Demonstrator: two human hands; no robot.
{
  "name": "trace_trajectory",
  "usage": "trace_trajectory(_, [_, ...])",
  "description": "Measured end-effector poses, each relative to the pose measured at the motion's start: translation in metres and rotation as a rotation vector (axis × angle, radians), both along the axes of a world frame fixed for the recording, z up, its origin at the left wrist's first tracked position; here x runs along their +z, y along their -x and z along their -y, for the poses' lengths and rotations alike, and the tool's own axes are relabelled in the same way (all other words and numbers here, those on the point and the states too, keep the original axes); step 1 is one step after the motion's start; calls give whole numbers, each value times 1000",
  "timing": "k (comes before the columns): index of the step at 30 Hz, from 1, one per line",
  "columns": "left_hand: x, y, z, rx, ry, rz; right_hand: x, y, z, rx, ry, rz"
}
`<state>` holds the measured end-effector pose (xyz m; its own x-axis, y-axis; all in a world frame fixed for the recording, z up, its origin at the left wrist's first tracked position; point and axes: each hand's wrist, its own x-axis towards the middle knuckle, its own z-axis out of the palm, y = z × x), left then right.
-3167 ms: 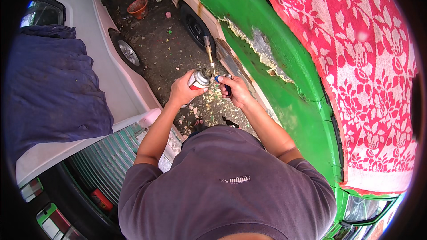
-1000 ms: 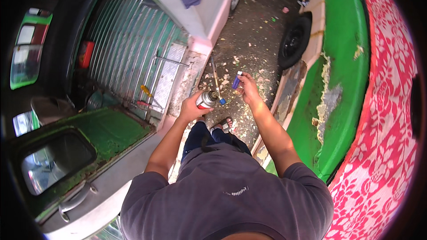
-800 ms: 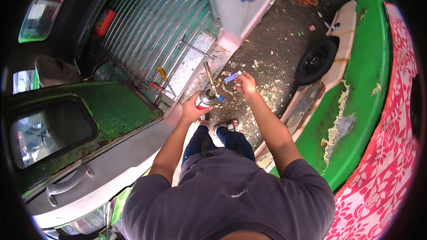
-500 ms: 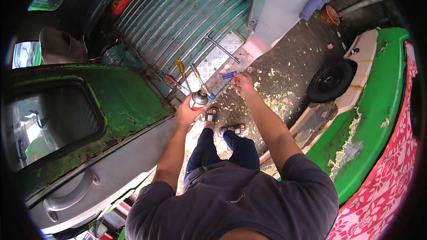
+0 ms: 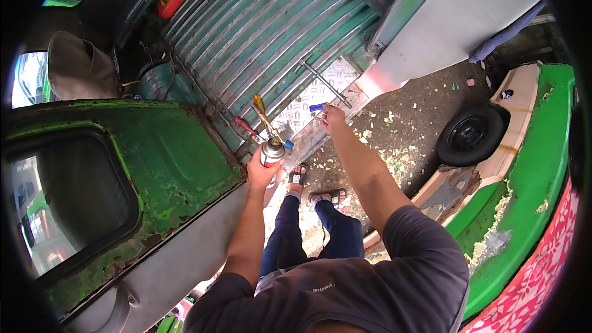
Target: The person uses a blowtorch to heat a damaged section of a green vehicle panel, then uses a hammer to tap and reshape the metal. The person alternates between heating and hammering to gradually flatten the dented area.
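Observation:
My left hand is wrapped round a silver-and-red gas canister, held upright. From its top a brass-coloured torch tube points away, and a blue knob sits beside it. I cannot see any flame. Between the fingertips of my right hand is a small blue lighter, apart from the torch tube and to its right. Beyond the canister lie a yellow-handled screwdriver and a red-handled one.
A T-handled wrench lies on the tread plate at the ribbed green floor's edge. The rusty green panel stands left. A wheel and peeling green bodywork are right. Paint flakes litter the ground.
My view has shifted, so the surroundings sit differently. The canister stays in my left hand and the lighter in my right. My right hand now covers more of the lighter.

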<state>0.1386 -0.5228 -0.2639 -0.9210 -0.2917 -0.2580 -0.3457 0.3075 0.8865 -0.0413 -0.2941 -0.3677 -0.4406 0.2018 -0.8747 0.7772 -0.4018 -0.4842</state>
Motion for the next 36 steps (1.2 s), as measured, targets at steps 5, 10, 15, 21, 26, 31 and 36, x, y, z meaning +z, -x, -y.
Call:
trace_trajectory(5, [-5,5,4,-26,-19,-6,-5,1,-16,175,-6,8])
trace_trajectory(10, [-3,10,4,-36,-27,-17,-2,0,-20,391,-38,-30])
trace_trajectory(15, [0,10,-2,-68,-39,3,6,-18,-38,375,-57,-79])
trace_trajectory(21, [55,27,-44,-346,115,48,85,-110,-108,401,-54,-260])
trace_trajectory(26, [140,34,-133,-687,46,116,157,-224,-161,376,-103,-483])
trace_trajectory(31, [150,20,-231,-1070,151,-27,237,-297,-205,231,-248,-546])
trace_trajectory(36, [172,8,-330,-1352,9,-111,272,-355,-251,-93,-333,-643])
